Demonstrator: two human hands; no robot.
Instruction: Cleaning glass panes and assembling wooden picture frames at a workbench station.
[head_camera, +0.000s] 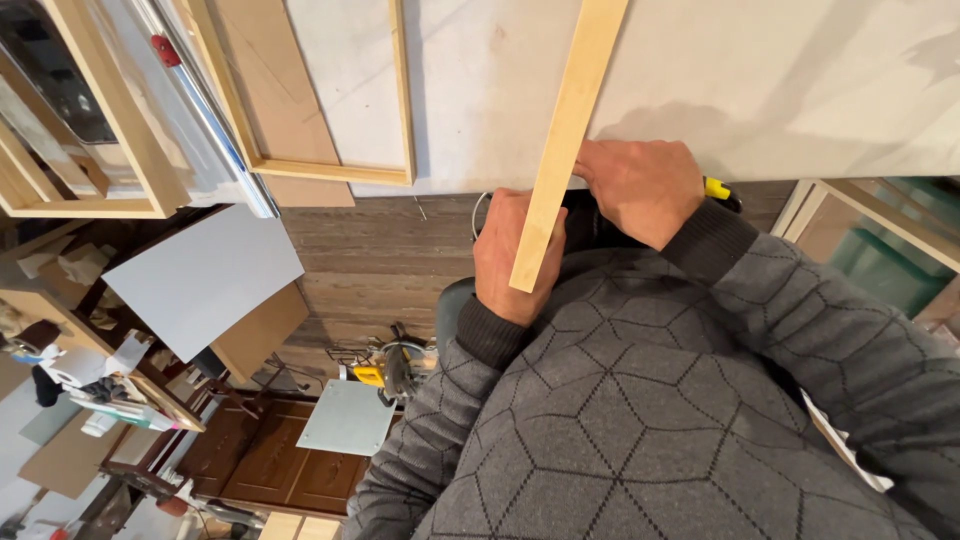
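Observation:
A long pale wooden strip (565, 130) runs from the white tabletop (760, 80) down past its near edge. My left hand (505, 262) grips the strip's near end, fingers wrapped around it from behind. Just right of the strip, my right hand (640, 190) rests at the table's edge with its fingers curled down over something dark; what it holds is hidden. A yellow and black tool part (718, 189) pokes out beside my right wrist. Both arms are in grey patterned sleeves.
A wooden frame (330, 170) lies on the tabletop at upper left, with more frames (120, 150) stacked beside it. A grey panel (200, 275), a saw (395, 365) and dark cabinets (280, 465) stand on the wood floor below. A framed glass panel (880, 250) leans at right.

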